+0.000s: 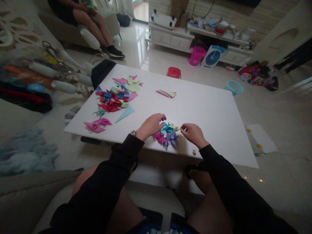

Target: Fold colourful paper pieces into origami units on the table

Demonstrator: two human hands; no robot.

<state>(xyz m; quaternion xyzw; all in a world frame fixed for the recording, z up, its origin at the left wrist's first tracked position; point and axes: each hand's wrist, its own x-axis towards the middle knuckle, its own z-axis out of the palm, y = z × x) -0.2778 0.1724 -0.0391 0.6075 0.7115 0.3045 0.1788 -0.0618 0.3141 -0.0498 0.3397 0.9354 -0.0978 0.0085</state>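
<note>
A small cluster of joined folded paper pieces (pixel 168 134) in teal, purple, magenta and light green lies near the front edge of the white table (pixel 207 107). My left hand (pixel 151 125) curls over the cluster's left side, fingers closed on its teal part. My right hand (pixel 193 134) pinches the light green piece at the cluster's right. Both sleeves are black.
A pile of folded papers (pixel 115 96) in red, blue, pink and green covers the table's far left, with loose magenta pieces (pixel 97 124) nearer. A few sheets (pixel 166 93) lie mid-table. Another person's legs (pixel 97 26) rest at a sofa beyond. A red stool (pixel 174 72) stands behind the table.
</note>
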